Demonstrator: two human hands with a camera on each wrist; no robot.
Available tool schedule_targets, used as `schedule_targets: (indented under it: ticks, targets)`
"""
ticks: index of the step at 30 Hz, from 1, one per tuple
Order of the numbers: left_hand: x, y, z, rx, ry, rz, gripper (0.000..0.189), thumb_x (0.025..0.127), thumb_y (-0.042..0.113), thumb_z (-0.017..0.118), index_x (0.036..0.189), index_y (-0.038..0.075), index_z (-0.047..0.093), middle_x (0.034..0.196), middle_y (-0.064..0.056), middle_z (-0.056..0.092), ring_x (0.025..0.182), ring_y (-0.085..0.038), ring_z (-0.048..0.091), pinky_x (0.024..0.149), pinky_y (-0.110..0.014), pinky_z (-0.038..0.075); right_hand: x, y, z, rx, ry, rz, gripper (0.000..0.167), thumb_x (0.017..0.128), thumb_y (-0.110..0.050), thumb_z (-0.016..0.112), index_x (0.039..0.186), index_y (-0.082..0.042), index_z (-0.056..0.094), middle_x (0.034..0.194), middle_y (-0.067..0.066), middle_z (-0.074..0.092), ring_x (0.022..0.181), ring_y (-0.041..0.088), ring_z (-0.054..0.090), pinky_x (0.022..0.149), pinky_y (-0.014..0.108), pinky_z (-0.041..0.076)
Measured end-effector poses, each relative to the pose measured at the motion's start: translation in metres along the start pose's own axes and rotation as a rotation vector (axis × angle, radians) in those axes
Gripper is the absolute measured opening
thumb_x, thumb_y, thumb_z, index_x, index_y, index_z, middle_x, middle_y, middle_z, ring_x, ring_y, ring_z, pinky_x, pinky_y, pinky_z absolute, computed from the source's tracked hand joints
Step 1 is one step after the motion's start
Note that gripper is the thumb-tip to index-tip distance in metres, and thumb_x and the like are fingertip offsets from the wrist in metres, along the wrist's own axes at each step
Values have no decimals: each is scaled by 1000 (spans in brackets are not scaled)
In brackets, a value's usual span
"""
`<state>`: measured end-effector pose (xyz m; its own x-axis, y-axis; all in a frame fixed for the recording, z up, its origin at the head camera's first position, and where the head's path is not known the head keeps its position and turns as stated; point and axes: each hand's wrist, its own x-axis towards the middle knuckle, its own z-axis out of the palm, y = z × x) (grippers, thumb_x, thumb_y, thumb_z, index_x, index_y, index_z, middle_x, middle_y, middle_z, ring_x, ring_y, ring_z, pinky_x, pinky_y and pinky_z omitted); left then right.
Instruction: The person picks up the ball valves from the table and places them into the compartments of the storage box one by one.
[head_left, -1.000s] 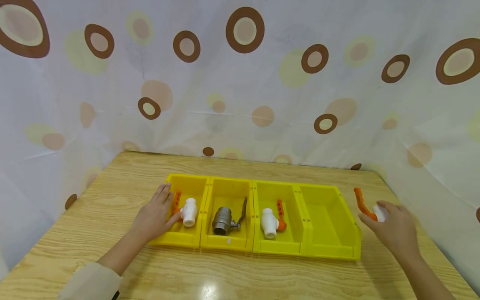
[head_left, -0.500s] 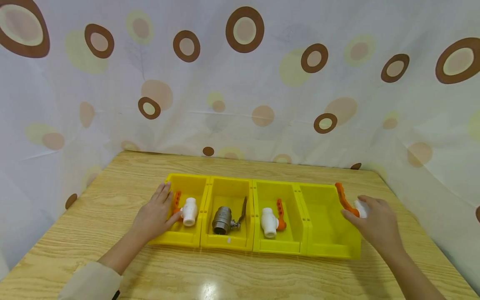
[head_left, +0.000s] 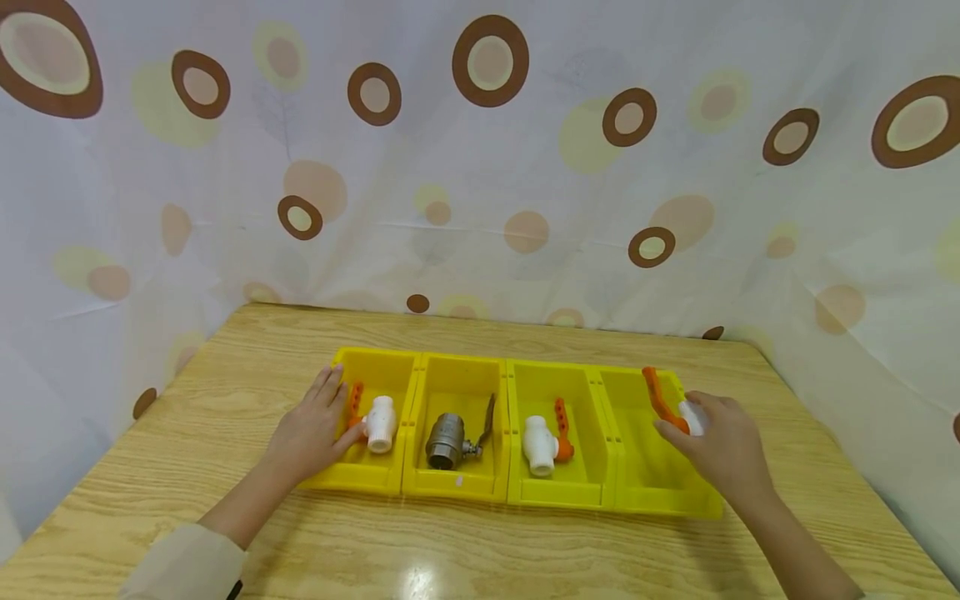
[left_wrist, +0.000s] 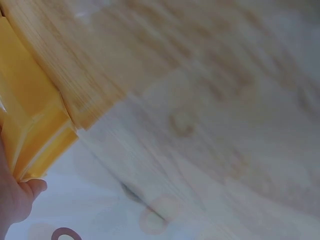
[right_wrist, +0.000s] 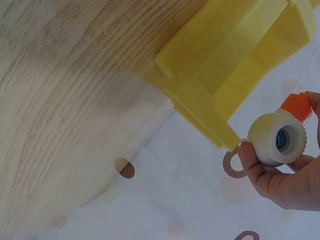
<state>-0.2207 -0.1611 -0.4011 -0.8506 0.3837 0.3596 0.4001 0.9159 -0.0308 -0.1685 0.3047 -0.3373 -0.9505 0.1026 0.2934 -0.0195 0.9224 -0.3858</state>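
Note:
My right hand [head_left: 723, 442] pinches a white plastic ball valve [right_wrist: 272, 137] by its body, its orange lever [head_left: 660, 400] pointing up and back. It is above the right end of a row of yellow bins [head_left: 667, 502]; the rightmost compartment lies below. My left hand [head_left: 307, 429] rests over the left rim of the row, fingers fairly straight, thumb beside another white ball valve [head_left: 381, 423] with an orange lever. A metal ball valve [head_left: 446, 440] lies in the second compartment. The third holds a white ball valve [head_left: 538, 446] with an orange lever.
The bins stand on a wood-grain table [head_left: 360, 550]. A pale backdrop [head_left: 480, 183] with brown and cream ring patterns rises behind the table and along both sides.
My right hand has moved left with the ball valve, from beside the row to over the rightmost compartment. The left hand and the bins have stayed in place.

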Motion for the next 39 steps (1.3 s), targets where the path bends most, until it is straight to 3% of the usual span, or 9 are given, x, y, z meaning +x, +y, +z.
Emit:
schedule_targets:
  ticks: [4,15,23,30,39]
  targets:
    - [0,0,1,0,8,4,60,86,38,62,119,-12,56,138,-28,43,131,-40,38,96,-43,46,0,-2,3,-1,-14,4,60,81,-34,69,117,12,55,110,36,54,77,35,53,51,26,42]
    - [0,0,1,8,14,9,61,86,38,63,118,-12,56,138,-28,43,131,-39,38,94,-43,48,-1,-4,11,12,-38,12,59,82,-32,68,118,13,54,113,37,53,81,37,54,54,29,46]
    - [0,1,-1,-15,-2,-1,60,86,36,62,119,-13,55,139,-28,41,131,-40,37,95,-45,47,0,-7,19,2,-89,-15,58,82,-28,68,117,16,53,110,39,53,87,43,55,61,42,52]
    - [0,1,-1,-25,-10,-8,59,87,36,62,120,-13,54,139,-28,41,132,-40,36,95,-45,47,-4,-10,24,-31,-142,-60,49,82,-23,68,116,11,57,112,36,55,103,49,51,82,60,46]
    - [0,1,-1,-29,-10,-7,59,87,35,62,120,-13,54,139,-28,41,132,-40,36,95,-45,46,-3,-9,34,-43,-187,-58,49,81,-26,68,112,11,59,109,35,56,97,47,54,77,56,50]
